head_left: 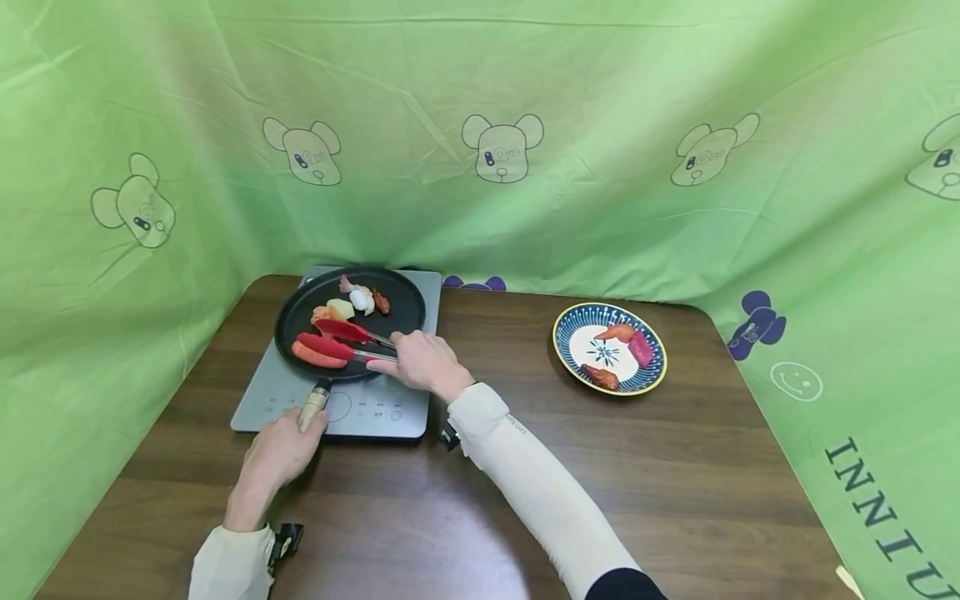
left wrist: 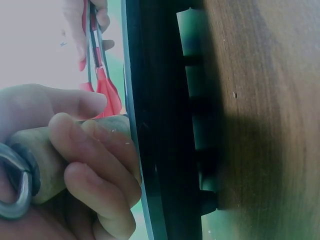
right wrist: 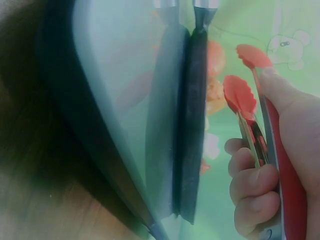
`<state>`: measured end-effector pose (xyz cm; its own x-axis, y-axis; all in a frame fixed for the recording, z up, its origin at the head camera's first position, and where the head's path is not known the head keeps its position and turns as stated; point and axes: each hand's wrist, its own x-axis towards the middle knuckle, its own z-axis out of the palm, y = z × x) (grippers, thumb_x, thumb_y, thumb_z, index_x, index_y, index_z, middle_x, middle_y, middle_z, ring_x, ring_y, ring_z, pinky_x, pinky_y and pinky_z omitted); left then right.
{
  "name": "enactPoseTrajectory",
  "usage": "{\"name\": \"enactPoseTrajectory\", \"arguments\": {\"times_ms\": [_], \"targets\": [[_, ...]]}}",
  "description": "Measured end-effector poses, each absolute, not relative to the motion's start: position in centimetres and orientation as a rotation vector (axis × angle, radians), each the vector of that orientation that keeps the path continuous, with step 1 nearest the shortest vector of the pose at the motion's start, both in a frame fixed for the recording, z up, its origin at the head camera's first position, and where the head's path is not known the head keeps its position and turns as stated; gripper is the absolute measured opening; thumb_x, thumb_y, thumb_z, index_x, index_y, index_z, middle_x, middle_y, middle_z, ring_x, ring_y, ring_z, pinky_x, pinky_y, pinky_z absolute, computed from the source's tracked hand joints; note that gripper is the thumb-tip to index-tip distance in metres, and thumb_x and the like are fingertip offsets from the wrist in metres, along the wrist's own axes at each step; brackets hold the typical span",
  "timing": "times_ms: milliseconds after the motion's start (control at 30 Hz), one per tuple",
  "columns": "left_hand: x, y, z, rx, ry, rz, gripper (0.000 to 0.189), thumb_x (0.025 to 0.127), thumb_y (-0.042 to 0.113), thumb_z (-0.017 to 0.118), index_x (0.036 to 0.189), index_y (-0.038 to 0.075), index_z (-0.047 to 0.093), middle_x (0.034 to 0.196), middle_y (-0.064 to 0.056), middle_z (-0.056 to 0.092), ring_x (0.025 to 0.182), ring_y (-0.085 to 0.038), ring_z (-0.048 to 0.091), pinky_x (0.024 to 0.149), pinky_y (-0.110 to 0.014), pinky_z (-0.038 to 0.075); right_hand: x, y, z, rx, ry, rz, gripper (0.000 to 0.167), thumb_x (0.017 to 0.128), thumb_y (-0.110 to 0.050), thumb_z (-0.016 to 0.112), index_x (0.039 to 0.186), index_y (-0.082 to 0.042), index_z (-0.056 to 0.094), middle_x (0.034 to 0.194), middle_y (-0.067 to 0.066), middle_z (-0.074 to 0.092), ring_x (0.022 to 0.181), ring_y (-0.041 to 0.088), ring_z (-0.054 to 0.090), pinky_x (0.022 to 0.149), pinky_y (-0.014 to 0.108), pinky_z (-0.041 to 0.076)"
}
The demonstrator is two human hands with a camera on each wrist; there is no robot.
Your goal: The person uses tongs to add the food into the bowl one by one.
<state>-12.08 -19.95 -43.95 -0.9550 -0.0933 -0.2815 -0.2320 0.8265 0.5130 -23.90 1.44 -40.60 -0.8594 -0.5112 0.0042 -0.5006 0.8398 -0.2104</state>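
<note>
Near the table's left side, my left hand (head_left: 282,446) grips the wooden handle (head_left: 315,404) of a round black frying pan (head_left: 405,312). In the left wrist view its fingers (left wrist: 102,150) curl round that handle, which ends in a metal ring (left wrist: 22,182). My right hand (head_left: 426,362) holds red-tipped tongs (head_left: 341,329) above the pan, their two heads spread apart with nothing visible between them. Beside the lower head lies an orange-red, sausage-shaped piece (head_left: 311,357). Farther back in the pan are a yellowish chunk (head_left: 341,308), a white piece (head_left: 362,300) and a small reddish-brown piece (head_left: 381,302).
Under the pan sits a grey induction cooktop (head_left: 258,400) on the wooden table (head_left: 480,500). A blue-and-white plate (head_left: 564,346) at the right bears an orange piece (head_left: 617,332), a pink piece (head_left: 641,349) and a brown piece (head_left: 601,377). Green cloth (head_left: 420,208) hangs behind.
</note>
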Motion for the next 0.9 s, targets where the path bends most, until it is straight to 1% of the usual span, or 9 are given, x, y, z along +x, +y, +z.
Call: {"name": "enactPoseTrajectory", "arguments": {"times_ms": [67,300,433,500,633,733,900], "targets": [[-12.1,-20.0,-44.0,-0.251,2.768,0.816,0.074,0.095,0.059,0.034,0.12,-0.01,0.044,0.073,-0.013,0.043,0.061,-0.024,0.044,0.051,-0.034,0.034,-23.9,1.5,-40.4,-0.807,2.966,-0.324,0.059,0.086,-0.068,0.046,0.105,-0.013,0.06,0.072,-0.001,0.056,0.062,0.014,0.053,0.053,0.028,0.043],[-12.0,-19.9,-44.1,-0.241,2.788,0.813,0.069,0.095,0.055,0.037,0.118,-0.009,0.046,0.073,-0.012,0.044,0.06,-0.025,0.045,0.05,-0.034,0.034,-23.6,2.5,-40.4,-0.764,2.98,-0.353,0.058,0.085,-0.069,0.046,0.102,-0.015,0.058,0.073,0.0,0.056,0.061,0.015,0.053,0.052,0.03,0.042],[-12.0,-20.0,-44.0,-0.225,2.801,0.809,0.07,0.096,0.054,0.036,0.121,-0.01,0.046,0.073,-0.012,0.045,0.061,-0.025,0.045,0.05,-0.034,0.034,-23.2,3.7,-40.4,-0.757,3.0,-0.372,0.062,0.085,-0.069,0.048,0.109,-0.013,0.06,0.077,0.002,0.061,0.06,0.015,0.054,0.052,0.031,0.043],[-12.0,-20.0,-44.0,-0.216,2.807,0.808,0.069,0.096,0.054,0.036,0.121,-0.01,0.046,0.073,-0.012,0.046,0.061,-0.025,0.046,0.05,-0.035,0.034,-23.1,4.6,-40.3,-0.743,3.009,-0.384,0.063,0.085,-0.069,0.048,0.108,-0.012,0.061,0.074,0.003,0.06,0.058,0.016,0.053,0.051,0.031,0.042],[-12.0,-19.9,-44.0,-0.215,2.811,0.81,0.065,0.096,0.052,0.037,0.117,-0.008,0.049,0.073,-0.012,0.046,0.061,-0.025,0.046,0.05,-0.035,0.034,-22.9,6.7,-40.1,-0.671,3.037,-0.42,0.06,0.083,-0.07,0.05,0.101,-0.014,0.061,0.064,0.0,0.053,0.054,0.016,0.051,0.048,0.031,0.039],[-12.0,-19.9,-44.0,-0.215,2.81,0.818,0.063,0.096,0.052,0.037,0.113,-0.007,0.05,0.072,-0.012,0.045,0.06,-0.025,0.046,0.049,-0.035,0.034,-22.7,8.5,-39.7,-0.591,3.052,-0.428,0.059,0.082,-0.071,0.051,0.099,-0.015,0.059,0.062,-0.001,0.051,0.055,0.017,0.052,0.048,0.032,0.039],[-12.0,-19.9,-43.9,-0.219,2.801,0.832,0.062,0.096,0.053,0.038,0.111,-0.006,0.05,0.071,-0.011,0.044,0.059,-0.024,0.045,0.049,-0.034,0.034,-22.5,11.9,-39.6,-0.479,3.066,-0.434,0.059,0.08,-0.072,0.051,0.095,-0.015,0.057,0.064,0.001,0.053,0.057,0.019,0.053,0.048,0.035,0.039]]}}
